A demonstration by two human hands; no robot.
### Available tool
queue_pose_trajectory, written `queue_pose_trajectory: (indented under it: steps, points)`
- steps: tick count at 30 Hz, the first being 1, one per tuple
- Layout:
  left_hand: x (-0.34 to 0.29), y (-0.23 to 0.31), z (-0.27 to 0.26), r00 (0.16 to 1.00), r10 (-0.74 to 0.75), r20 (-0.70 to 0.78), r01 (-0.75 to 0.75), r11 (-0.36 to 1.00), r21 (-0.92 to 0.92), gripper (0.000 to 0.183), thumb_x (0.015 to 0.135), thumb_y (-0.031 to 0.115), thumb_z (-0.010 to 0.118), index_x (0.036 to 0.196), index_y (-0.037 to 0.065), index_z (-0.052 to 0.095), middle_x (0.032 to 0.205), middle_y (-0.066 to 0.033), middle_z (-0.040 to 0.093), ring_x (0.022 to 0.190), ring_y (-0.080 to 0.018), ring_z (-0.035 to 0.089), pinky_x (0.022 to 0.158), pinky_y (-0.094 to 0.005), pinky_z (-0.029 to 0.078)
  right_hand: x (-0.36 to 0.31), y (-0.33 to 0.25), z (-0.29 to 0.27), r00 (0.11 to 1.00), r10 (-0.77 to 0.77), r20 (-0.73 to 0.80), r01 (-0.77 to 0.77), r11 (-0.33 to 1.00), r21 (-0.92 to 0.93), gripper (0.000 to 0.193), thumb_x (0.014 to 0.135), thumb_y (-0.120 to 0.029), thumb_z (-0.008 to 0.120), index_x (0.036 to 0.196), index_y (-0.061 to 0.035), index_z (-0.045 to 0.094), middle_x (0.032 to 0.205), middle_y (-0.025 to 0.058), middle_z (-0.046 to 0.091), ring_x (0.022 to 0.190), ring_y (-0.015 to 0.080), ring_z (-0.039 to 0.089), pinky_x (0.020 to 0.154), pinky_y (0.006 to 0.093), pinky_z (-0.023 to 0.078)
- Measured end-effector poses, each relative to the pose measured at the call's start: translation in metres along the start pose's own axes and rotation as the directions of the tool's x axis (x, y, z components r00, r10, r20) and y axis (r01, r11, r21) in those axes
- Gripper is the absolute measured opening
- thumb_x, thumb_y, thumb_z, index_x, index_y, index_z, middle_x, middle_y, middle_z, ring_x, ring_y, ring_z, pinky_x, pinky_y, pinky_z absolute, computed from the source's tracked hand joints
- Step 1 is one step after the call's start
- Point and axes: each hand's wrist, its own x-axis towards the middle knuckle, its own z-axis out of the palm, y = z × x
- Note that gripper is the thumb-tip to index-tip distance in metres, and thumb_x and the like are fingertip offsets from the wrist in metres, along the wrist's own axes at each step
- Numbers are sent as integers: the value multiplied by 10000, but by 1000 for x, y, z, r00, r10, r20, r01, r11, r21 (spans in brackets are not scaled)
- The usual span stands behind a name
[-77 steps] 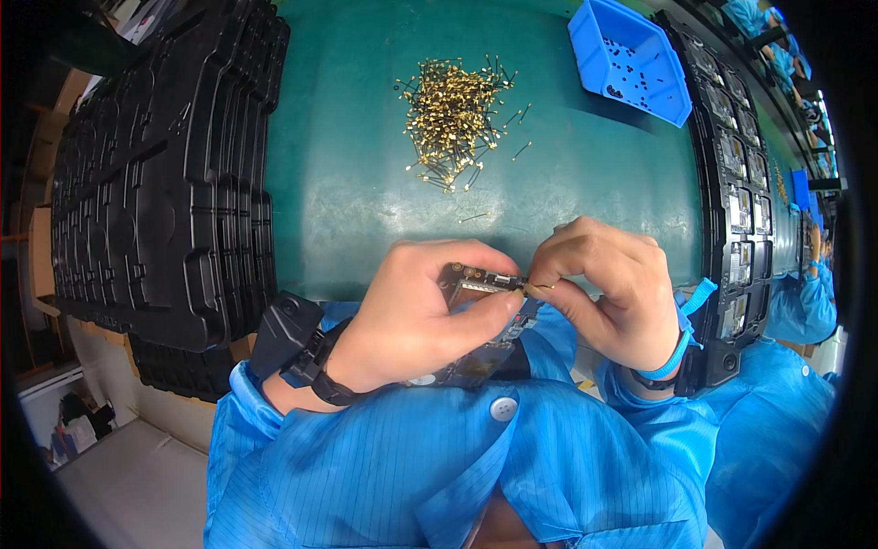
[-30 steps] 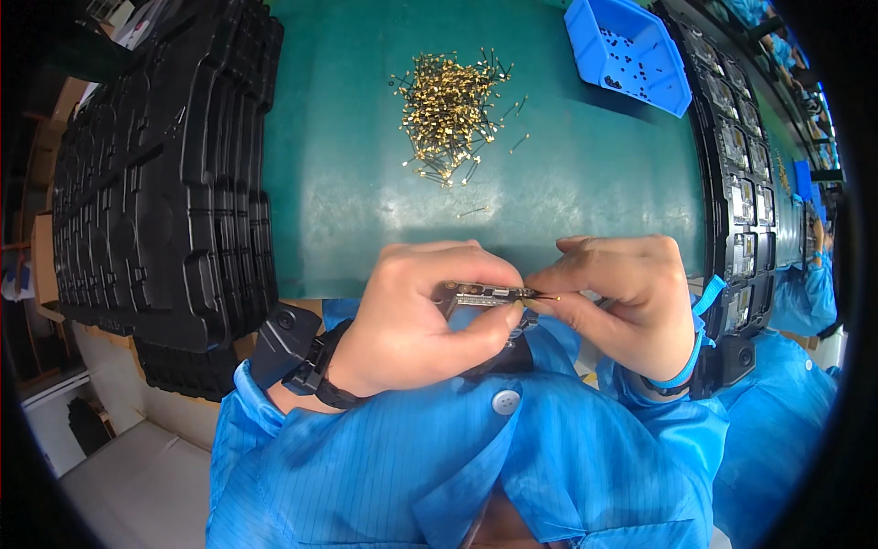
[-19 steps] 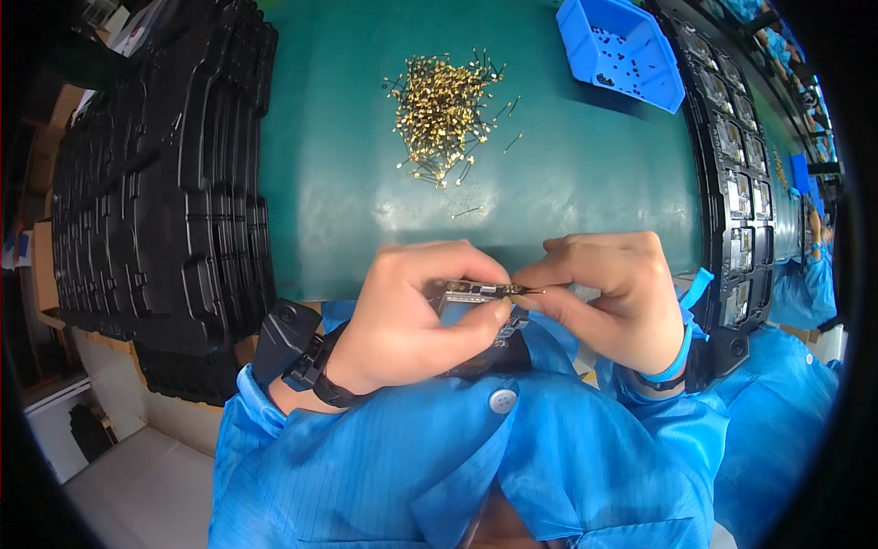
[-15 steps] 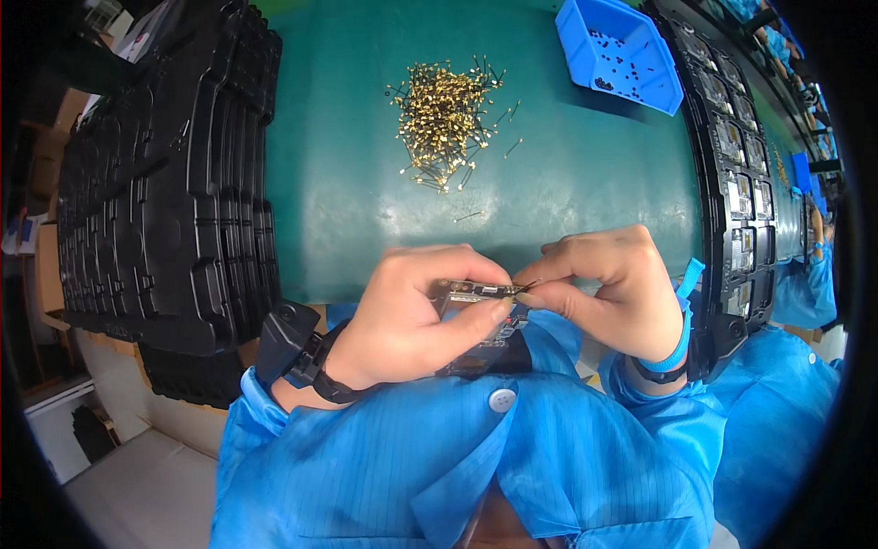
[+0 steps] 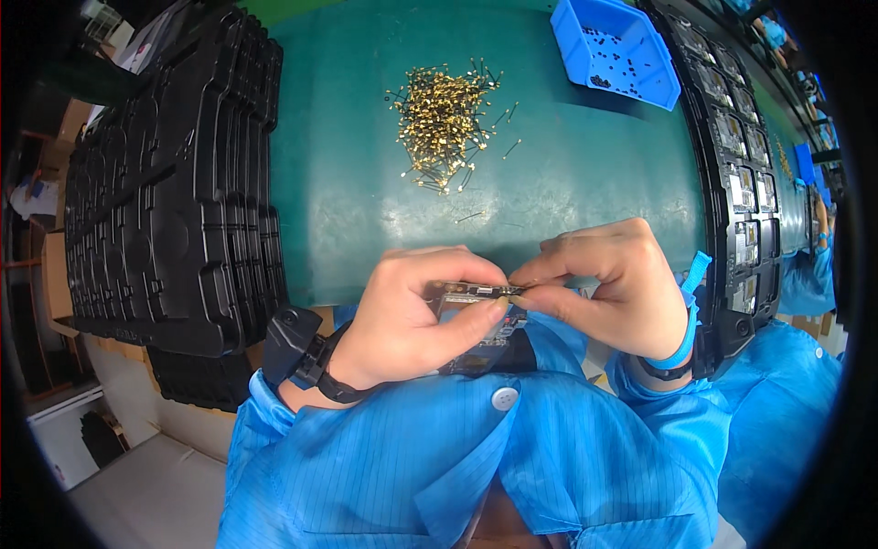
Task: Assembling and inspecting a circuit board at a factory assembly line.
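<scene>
My left hand [image 5: 413, 316] grips a circuit board [image 5: 483, 291] between thumb and forefinger. The board stands nearly edge-on, its populated face partly visible below my thumb. At its right end, my right hand [image 5: 615, 291] is closed in a pinch, thumb and forefinger touching the board's edge. What those fingertips hold is too small and too covered to make out. Beyond both hands, on the green work surface, lies a loose pile of small gold-tipped parts with thin dark leads [image 5: 444, 128].
Stacked black plastic trays [image 5: 174, 201] rise along the left side. A blue bin [image 5: 631, 64] with small black pieces sits at the far right. Beside it runs a black tray [image 5: 722, 169] with boards in its pockets. Blue-sleeved people are farther right.
My right fingertips have closed in against the board's right end; thin leads that showed between them are now hidden. My left hand keeps its hold on the board.
</scene>
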Motion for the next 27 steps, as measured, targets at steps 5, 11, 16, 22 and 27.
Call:
queue_pose_trajectory:
  steps: [5, 11, 16, 22, 27]
  points:
    - [-1, 0, 0, 999, 40, -20, -39, 999, 33, 126, 700, 20, 624, 820, -19, 609, 741, -80, 615, 680, -115, 576, 601, -228, 438, 1, 2, 2, 998, -61, -19, 60, 998, -25, 81, 683, -42, 638, 759, -15, 635, 680, 112, 611, 590, 244, 599, 524, 295, 470]
    - [0, -2, 2, 997, 64, -40, -64, 998, 0, 127, 697, 15, 626, 817, -22, 608, 739, -80, 614, 676, -115, 573, 591, -228, 432, 1, 1, 1, 997, -69, -19, 69, 998, -5, 83, 678, -42, 638, 757, -15, 635, 682, 108, 611, 585, 239, 597, 519, 292, 471]
    - [0, 0, 1, 998, 57, -20, -57, 998, -3, 129, 695, 8, 626, 819, -24, 607, 746, -83, 611, 687, -114, 569, 595, -230, 429, 1, 0, 2, 998, -63, -20, 63, 998, -10, 88, 675, -45, 641, 758, -17, 636, 685, 107, 612, 583, 237, 596, 516, 289, 470]
    - [-1, 0, 1, 996, 83, -17, -83, 997, -4, 133, 692, 5, 627, 819, -25, 606, 737, -82, 607, 682, -110, 563, 592, -227, 425, 0, 1, 2, 996, -89, -21, 89, 996, -30, 83, 670, -41, 639, 750, -19, 636, 682, 105, 610, 577, 240, 593, 509, 291, 465]
    - [-1, 0, 2, 997, 73, -19, -73, 997, 7, 136, 687, 7, 627, 817, -26, 606, 734, -79, 603, 678, -108, 558, 592, -228, 425, -1, 0, 4, 998, -55, -31, 54, 999, -5, 81, 663, -36, 641, 742, -18, 636, 669, 103, 606, 569, 230, 593, 505, 286, 465]
